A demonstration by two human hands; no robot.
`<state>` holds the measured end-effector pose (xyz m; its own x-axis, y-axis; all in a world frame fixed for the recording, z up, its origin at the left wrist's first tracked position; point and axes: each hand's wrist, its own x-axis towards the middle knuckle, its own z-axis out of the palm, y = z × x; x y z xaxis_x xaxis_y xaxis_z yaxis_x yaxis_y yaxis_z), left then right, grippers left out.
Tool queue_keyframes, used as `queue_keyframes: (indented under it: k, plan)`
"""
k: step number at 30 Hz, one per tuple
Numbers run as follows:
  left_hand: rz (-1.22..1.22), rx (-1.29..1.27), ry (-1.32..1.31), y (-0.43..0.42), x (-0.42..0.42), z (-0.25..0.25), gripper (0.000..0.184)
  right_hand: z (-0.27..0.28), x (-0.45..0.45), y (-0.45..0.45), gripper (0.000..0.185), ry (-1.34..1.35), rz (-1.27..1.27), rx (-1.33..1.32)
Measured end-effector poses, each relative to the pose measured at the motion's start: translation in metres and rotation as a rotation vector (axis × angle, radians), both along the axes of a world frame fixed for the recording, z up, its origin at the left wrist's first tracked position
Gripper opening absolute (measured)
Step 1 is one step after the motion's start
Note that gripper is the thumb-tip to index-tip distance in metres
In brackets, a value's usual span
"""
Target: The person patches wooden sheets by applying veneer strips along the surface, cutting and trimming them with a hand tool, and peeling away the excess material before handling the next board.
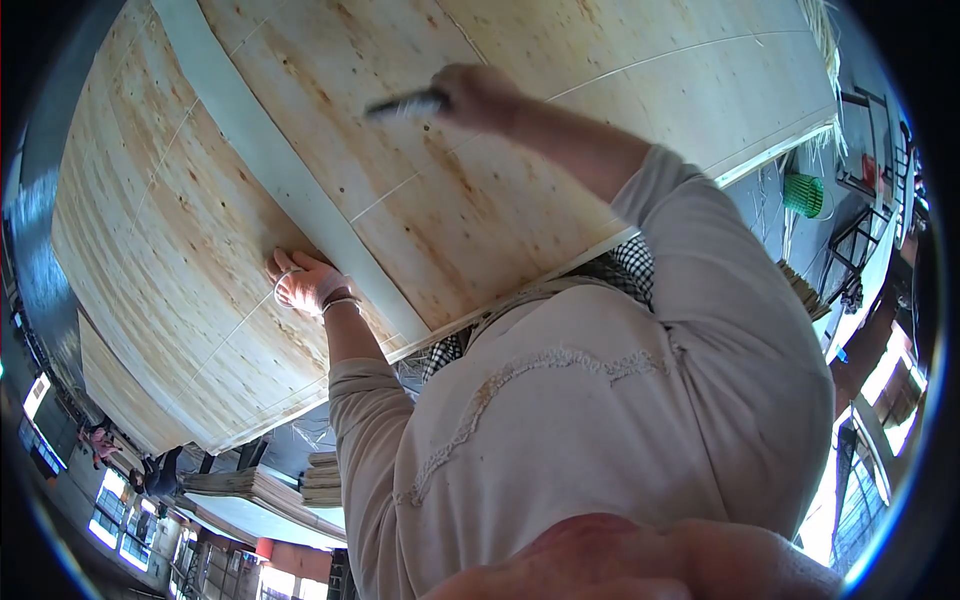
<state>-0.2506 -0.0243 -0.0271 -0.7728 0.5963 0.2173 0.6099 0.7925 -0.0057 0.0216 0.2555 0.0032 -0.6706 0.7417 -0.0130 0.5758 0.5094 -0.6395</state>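
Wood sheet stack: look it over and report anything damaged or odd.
At the right end of the wood sheet stack, ragged strips stick out, unlike the much straighter near edge, so that end looks frayed. Brown streaks also mark the top, but these may just be natural grain.

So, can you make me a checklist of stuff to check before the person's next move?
1. Left hand resting on the wood surface: ok, beside the pale strip.
2. Right hand gripping the dark tool: ok.
3. Tool away from the left hand: ok, they are well apart.
4. Tool's edge safe to touch: cannot tell, it's blurred.
5. Pale strip stuck down: cannot tell from this view.
6. Green basket off the wood: ok, it's away to the side.
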Motion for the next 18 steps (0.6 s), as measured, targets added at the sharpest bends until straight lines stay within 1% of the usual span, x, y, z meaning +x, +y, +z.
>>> queue_keyframes:
  k: [2,5,6,8,9,12,15,18]
  plan:
    - [0.019,0.0,-0.033,0.0,0.001,0.0,0.034,0.01,-0.021,-0.013,0.02,-0.053,0.185,0.109]
    - [0.056,-0.029,-0.051,0.003,0.004,0.005,0.035,-0.026,-0.051,0.001,0.02,0.142,0.291,0.367]
    - [0.072,-0.041,-0.056,0.004,0.006,0.006,0.035,-0.036,-0.055,0.011,0.02,0.086,0.224,0.355]
    - [0.042,-0.02,-0.037,0.002,0.003,0.001,0.035,-0.036,-0.059,0.03,0.02,-0.026,0.092,0.335]
    - [0.027,-0.01,-0.026,0.0,0.001,-0.001,0.034,-0.036,-0.057,0.034,0.019,0.002,0.009,0.32]
    - [0.028,0.029,-0.043,-0.001,0.002,-0.003,0.034,-0.034,-0.064,0.033,0.018,0.001,-0.105,0.298]
    - [-0.006,0.02,-0.076,0.0,-0.004,-0.002,0.034,-0.035,-0.061,0.03,0.018,-0.014,-0.099,0.285]
    - [0.009,0.033,-0.039,-0.001,-0.001,-0.003,0.034,-0.029,-0.051,0.02,0.018,-0.034,-0.067,0.309]
